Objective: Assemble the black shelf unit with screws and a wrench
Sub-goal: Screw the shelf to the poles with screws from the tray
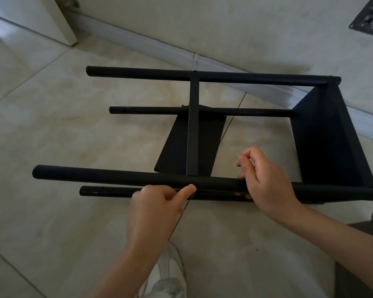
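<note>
The black shelf unit (323, 136) lies on its side on the tiled floor, several round black posts running left to right. One shelf panel sits at the posts' right end; a second panel (192, 145) stands near the middle. My left hand (159, 203) has curled fingers against the near upper post (108, 178), thumb pressing along its underside near the middle panel's joint; a thin metal piece shows at the thumb. My right hand (261, 175) wraps over the same post further right, its fingertips pinched together above it. What they pinch is too small to tell.
A wall with a white skirting board (181, 54) runs diagonally behind the unit. A door edge (58, 24) stands at the far left. A dark object (370, 16) lies at the top right corner. My white shoe (170, 276) is below the hands.
</note>
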